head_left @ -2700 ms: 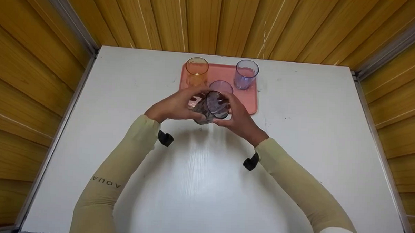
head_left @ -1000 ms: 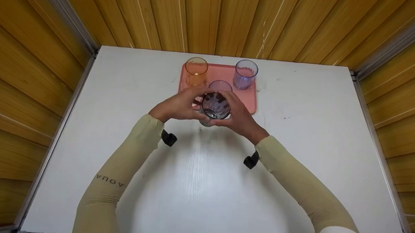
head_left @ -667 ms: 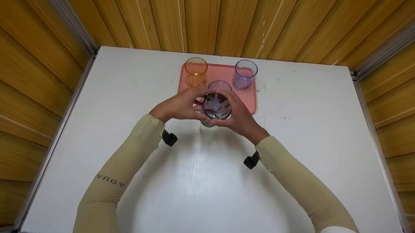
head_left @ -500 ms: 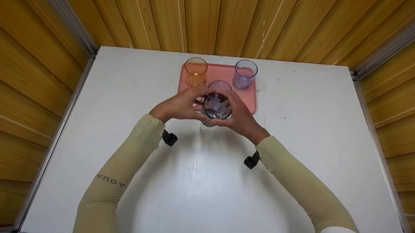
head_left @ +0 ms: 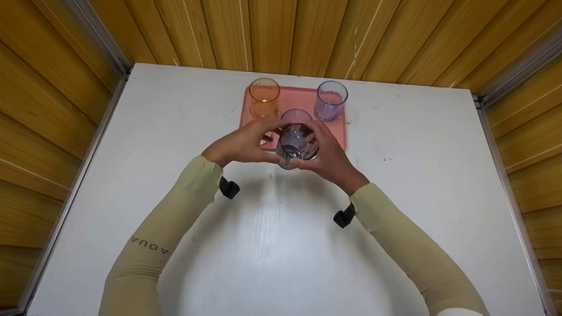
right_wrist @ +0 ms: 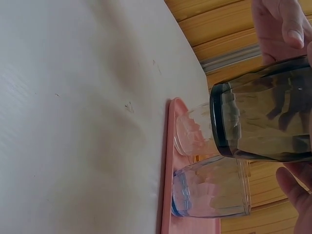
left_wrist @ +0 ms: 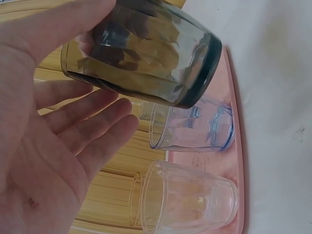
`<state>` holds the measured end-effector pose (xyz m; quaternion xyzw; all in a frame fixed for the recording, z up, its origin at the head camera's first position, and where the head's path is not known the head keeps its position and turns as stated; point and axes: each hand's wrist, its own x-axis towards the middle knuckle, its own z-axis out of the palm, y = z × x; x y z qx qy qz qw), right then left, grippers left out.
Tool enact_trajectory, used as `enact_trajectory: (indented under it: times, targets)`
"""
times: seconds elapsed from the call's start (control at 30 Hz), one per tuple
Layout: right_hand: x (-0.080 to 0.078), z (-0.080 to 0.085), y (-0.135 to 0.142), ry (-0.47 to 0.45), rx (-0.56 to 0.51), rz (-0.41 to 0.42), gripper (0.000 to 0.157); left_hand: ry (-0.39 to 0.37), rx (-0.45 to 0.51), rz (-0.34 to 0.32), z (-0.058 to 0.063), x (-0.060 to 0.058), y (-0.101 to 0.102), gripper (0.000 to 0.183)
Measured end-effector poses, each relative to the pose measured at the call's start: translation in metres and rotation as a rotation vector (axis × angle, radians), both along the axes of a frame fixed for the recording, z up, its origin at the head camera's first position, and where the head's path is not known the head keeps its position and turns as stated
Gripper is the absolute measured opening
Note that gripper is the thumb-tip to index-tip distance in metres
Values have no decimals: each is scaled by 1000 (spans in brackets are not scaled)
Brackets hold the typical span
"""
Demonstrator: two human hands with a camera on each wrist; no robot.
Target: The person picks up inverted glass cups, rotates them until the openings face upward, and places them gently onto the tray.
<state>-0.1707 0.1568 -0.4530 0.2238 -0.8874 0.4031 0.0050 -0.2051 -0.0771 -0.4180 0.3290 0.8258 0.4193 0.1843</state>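
A dark grey drinking glass [head_left: 299,141] is tilted in the air, its rim raised, just in front of the pink tray [head_left: 338,141]. My right hand [head_left: 333,157] grips it from the right, with the thumb on the near side. Beside it on the left is my left hand [head_left: 242,142], fingers spread and straight, the thumb close to the glass. In the left wrist view these fingers [left_wrist: 90,139] stretch past the rim without curling round it. Behind the grey glass stands a pale purple glass [head_left: 296,115], partly hidden by hands.
On the tray's back part stand an orange glass [head_left: 264,101] and a blue-violet glass [head_left: 331,103]. A clear glass [left_wrist: 195,195] shows near the tray's edge in the left wrist view. Wood-patterned walls [head_left: 271,31] enclose the white table [head_left: 277,270].
The grey glass was tilted rim to the right at first and has turned more upright. Over the last half second my right hand has shifted it slightly right, while my left hand has stayed.
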Motion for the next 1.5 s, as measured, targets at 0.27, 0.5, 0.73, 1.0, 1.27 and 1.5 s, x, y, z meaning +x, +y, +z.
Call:
enact_trajectory:
  times: [0.27, 0.5, 0.73, 1.0, 1.27, 1.5]
  targets:
    - [0, 0, 5, -6, 6, -17, 84, -1, -41, 27, 0, 1, 0, 81]
    - [-1, 0, 10, 2, 19, -34, 86, -13, -69, 44, 0, 2, -1, 81]
    - [-3, -2, 14, -15, 6, -48, 84, 1, -83, 58, 1, 4, -1, 79]
    - [-5, -2, 20, 7, 36, -51, 84, 54, -100, 72, 1, 3, -1, 64]
    - [-5, -2, 26, -3, 1, -47, 84, 65, -108, 81, -1, 3, -3, 55]
    - [-4, -3, 30, 16, -14, -37, 83, 59, -110, 83, -3, 5, -5, 48]
